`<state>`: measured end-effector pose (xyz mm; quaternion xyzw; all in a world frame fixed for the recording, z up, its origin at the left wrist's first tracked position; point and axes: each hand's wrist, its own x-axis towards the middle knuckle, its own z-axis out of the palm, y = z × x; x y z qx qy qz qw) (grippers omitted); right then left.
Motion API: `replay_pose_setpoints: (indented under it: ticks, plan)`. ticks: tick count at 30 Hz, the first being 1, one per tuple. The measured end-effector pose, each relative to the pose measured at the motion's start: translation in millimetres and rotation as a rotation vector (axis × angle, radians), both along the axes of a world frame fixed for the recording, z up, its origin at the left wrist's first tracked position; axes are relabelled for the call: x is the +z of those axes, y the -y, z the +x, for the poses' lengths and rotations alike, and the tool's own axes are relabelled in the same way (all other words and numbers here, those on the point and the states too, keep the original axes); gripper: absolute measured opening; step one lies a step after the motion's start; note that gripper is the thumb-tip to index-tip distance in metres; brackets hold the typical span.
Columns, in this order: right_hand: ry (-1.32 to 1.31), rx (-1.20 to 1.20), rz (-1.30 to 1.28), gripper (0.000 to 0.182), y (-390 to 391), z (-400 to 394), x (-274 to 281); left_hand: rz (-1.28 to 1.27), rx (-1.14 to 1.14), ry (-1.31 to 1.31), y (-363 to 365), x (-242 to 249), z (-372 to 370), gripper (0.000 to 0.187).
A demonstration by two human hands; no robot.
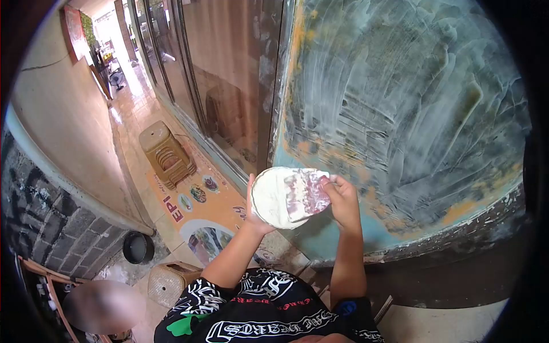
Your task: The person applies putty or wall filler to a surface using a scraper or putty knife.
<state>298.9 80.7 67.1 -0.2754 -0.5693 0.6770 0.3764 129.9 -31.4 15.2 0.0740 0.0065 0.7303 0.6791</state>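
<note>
My left hand [255, 219] supports a round plate of white putty [266, 200] from below and at its left side, in front of my chest. In my right hand [344, 201] is a flat reddish putty scraper [306, 197], pinched at its right end between thumb and fingers. White putty smears the scraper, which lies across the right part of the plate, over the putty. Up ahead to the right stands a blue-green wall [400, 114] streaked with whitish putty and orange patches along its edges. Both hands are apart from the wall.
Stacked brown plastic stools [166, 151] stand on a printed orange banner [166, 197] on the tiled floor. Another stool [168, 283] is near my left side, with a black bucket [138, 247] beyond it. A glass window [223, 68] borders the wall; a person [103, 307] is lower left.
</note>
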Motion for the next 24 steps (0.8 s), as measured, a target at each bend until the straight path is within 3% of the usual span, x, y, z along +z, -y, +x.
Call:
replay_pose_setpoints:
  ticks: [4, 7, 24]
  plan:
    - [0.161, 0.035, 0.07, 0.014, 4, -10, 0, 0.01, 0.013, -0.024, -3, -4, 0, 0.088]
    - [0.075, -0.001, 0.031, 0.015, -1, -5, 3, -0.002, 0.023, -0.003, -1, 1, 0, 0.088]
    - [0.121, 0.045, 0.176, 0.02, -19, -10, 29, 0.051, -0.008, -0.027, -7, 17, -9, 0.089]
